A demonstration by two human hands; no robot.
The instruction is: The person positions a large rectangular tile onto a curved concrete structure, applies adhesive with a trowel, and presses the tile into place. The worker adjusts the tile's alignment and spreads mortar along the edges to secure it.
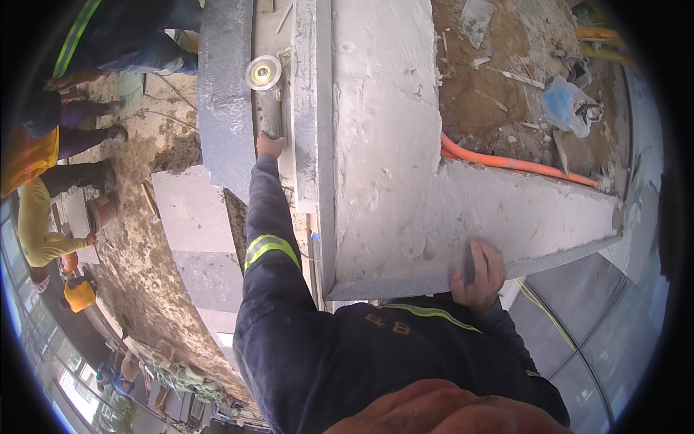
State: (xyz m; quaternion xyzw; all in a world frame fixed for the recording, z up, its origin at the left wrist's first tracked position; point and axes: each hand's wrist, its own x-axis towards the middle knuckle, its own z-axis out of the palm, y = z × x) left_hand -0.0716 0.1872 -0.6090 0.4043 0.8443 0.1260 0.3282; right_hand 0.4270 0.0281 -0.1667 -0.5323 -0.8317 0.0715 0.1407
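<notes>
Two-handed stance: left hand [270,147] gripping the angle grinder [271,112], best held firmly, disc [263,73] clear of the sleeve [269,206]; right hand [480,278], unclenched, resting on the pale slab [390,159].

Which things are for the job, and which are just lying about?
Seemingly for the job:
- long grey grinder with round pale disc, held by the left fingers
- rough white ledge with grey edging, beside the right fingers

Seemingly lying about:
- crumpled blue plastic bag
- pale flat scrap
</notes>
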